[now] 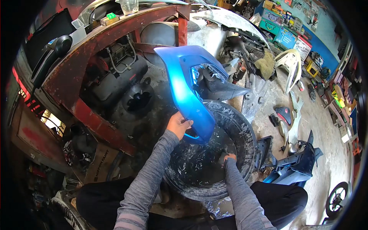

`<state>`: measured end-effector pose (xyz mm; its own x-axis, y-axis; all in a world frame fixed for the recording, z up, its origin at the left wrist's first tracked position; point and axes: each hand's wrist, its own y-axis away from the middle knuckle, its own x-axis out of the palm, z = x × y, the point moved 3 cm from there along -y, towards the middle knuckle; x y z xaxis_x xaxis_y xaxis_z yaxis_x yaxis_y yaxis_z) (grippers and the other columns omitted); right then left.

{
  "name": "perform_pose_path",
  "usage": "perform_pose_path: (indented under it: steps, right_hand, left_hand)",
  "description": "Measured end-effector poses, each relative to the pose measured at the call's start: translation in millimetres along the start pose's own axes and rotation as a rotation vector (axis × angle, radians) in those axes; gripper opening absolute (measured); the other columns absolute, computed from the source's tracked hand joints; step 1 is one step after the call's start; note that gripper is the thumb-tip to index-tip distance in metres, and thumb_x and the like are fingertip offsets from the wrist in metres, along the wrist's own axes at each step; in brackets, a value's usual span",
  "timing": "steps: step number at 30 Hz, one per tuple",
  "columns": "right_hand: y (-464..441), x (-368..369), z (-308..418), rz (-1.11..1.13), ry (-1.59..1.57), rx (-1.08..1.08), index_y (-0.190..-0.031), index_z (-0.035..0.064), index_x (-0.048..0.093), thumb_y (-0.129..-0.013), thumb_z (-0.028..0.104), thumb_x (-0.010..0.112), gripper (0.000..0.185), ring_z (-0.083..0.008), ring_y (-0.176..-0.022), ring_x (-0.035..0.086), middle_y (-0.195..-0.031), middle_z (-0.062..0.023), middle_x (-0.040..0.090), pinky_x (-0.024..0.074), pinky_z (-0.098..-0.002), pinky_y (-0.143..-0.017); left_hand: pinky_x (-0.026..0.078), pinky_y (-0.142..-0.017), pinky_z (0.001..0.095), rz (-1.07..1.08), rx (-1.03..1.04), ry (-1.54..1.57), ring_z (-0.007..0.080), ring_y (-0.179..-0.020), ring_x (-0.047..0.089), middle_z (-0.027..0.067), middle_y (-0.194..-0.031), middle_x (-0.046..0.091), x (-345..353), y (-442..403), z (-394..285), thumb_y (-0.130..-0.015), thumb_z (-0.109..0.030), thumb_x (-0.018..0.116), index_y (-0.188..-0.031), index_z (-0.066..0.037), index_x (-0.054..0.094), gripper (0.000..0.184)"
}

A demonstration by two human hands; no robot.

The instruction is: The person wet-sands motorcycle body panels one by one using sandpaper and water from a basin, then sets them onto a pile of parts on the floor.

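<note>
A glossy blue panel (184, 88), curved and with a cut-out on its right side, is tilted over a round black tub (245, 142) of dark water. My left hand (179, 125) grips the panel's lower left edge, thumb on the outer face. Down in the tub, at the right of the water, is my right hand (229, 157); its fingers are under the dark water or in shadow, so what they hold, if anything, is hidden.
A red-framed bench (92, 111) stands at the left, with a dark tank (119, 84) beneath. Blue-black fairing parts (295, 168) lie right of the tub. Farther off are a white panel (289, 69) and a small wheel (337, 199).
</note>
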<state>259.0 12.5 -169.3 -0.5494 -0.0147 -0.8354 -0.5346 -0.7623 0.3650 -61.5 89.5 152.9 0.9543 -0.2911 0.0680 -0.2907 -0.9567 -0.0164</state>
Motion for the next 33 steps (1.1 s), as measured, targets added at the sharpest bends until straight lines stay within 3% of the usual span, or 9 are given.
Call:
perform_pose_path:
  steps: [2, 6, 7, 9, 19, 22, 28, 32, 33]
  right_hand:
    - [1, -1, -1, 0.095, 0.231, -0.035, -0.1, 0.0056, 0.066, -0.076, 0.025, 0.062, 0.032, -0.0306, -0.099, 0.06, -0.106, -0.0165, 0.062, 0.0481, -0.0432, -0.087]
    - [76, -83, 110, 0.075, 0.597, -1.01, -0.087, 0.0076, 0.069, -0.073, 0.04, 0.068, 0.035, -0.034, -0.094, 0.06, -0.092, -0.015, 0.066, 0.0474, -0.041, -0.084]
    - [96, -110, 137, 0.163, 0.414, -0.983, -0.083, 0.0081, 0.07, -0.072, 0.044, 0.069, 0.037, -0.0349, -0.093, 0.06, -0.088, -0.0146, 0.066, 0.0472, -0.0405, -0.083]
    - [126, -132, 178, 0.699, -1.09, -0.154, -0.103, -0.0008, 0.06, -0.082, 0.008, 0.058, 0.023, -0.0279, -0.079, 0.064, -0.088, -0.012, 0.063, 0.058, -0.0387, -0.068]
    - [97, -73, 97, 0.145, -0.484, -0.004, -0.108, 0.0035, 0.062, -0.082, 0.012, 0.056, 0.027, -0.0287, -0.096, 0.06, -0.1, -0.0149, 0.062, 0.0589, -0.0429, -0.066]
    - [76, -26, 64, 0.097, -1.133, 0.485, -0.108, 0.004, 0.062, -0.086, 0.017, 0.051, 0.028, -0.0274, -0.104, 0.057, -0.102, -0.0166, 0.062, 0.0561, -0.0437, -0.074]
    - [60, 56, 138, -0.218, -1.188, 0.097, -0.113, 0.0009, 0.061, -0.079, 0.007, 0.049, 0.036, -0.0245, -0.085, 0.063, -0.096, -0.0163, 0.067, 0.0482, -0.0341, -0.075]
    - [156, -11, 206, -0.281, -0.998, -0.01, -0.128, -0.0039, 0.045, -0.083, 0.014, 0.055, 0.049, -0.0249, -0.084, 0.062, -0.107, -0.0205, 0.063, 0.049, -0.0323, -0.073]
    - [170, -16, 222, -0.112, -1.347, -0.109, -0.133, -0.005, 0.036, -0.085, 0.016, 0.055, 0.056, -0.0293, -0.098, 0.057, -0.117, -0.0237, 0.055, 0.0458, -0.0368, -0.083]
  left_hand:
    - [0.05, -0.079, 0.0304, -0.004, 0.004, -0.016, 0.0133, -0.093, 0.058, 0.0042, -0.103, 0.061, 2, 0, -2, -0.085, 0.004, 0.054, -0.118, -0.007, 0.052, 0.034]
    - [0.05, -0.079, 0.0305, -0.01, -0.003, -0.008, 0.0136, -0.093, 0.059, 0.0041, -0.103, 0.061, 3, -1, 0, -0.085, 0.004, 0.054, -0.117, -0.007, 0.052, 0.034]
    - [0.05, -0.079, 0.0301, -0.005, 0.0, 0.018, 0.0133, -0.093, 0.058, 0.0039, -0.103, 0.061, 3, -1, 3, -0.085, 0.003, 0.054, -0.117, -0.007, 0.052, 0.033]
    - [0.05, -0.078, 0.0297, 0.005, 0.002, 0.042, 0.013, -0.093, 0.058, 0.0037, -0.103, 0.061, 5, -2, 5, -0.085, 0.003, 0.054, -0.117, -0.007, 0.052, 0.033]
    - [0.049, -0.078, 0.0308, -0.019, -0.048, -0.014, 0.0121, -0.091, 0.057, 0.0028, -0.101, 0.062, 6, 3, 1, -0.087, -0.003, 0.055, -0.115, -0.008, 0.054, 0.029]
    - [0.05, -0.076, 0.0306, -0.046, -0.09, 0.009, 0.012, -0.088, 0.057, 0.0029, -0.099, 0.062, 13, 6, 2, -0.087, -0.005, 0.056, -0.114, -0.007, 0.055, 0.027]
    - [0.053, -0.077, 0.0313, -0.068, -0.024, -0.111, 0.014, -0.087, 0.06, 0.0064, -0.097, 0.061, 26, 5, 10, -0.089, -0.008, 0.056, -0.108, -0.001, 0.056, 0.02]
    - [0.054, -0.074, 0.0289, -0.098, 0.069, -0.124, 0.0126, -0.085, 0.06, 0.0064, -0.096, 0.062, 27, 0, 23, -0.089, -0.01, 0.057, -0.104, 0.0, 0.057, 0.018]
    - [0.054, -0.074, 0.0289, -0.093, 0.067, -0.127, 0.0126, -0.085, 0.06, 0.0064, -0.096, 0.062, 29, 1, 24, -0.089, -0.01, 0.057, -0.104, 0.0, 0.057, 0.018]
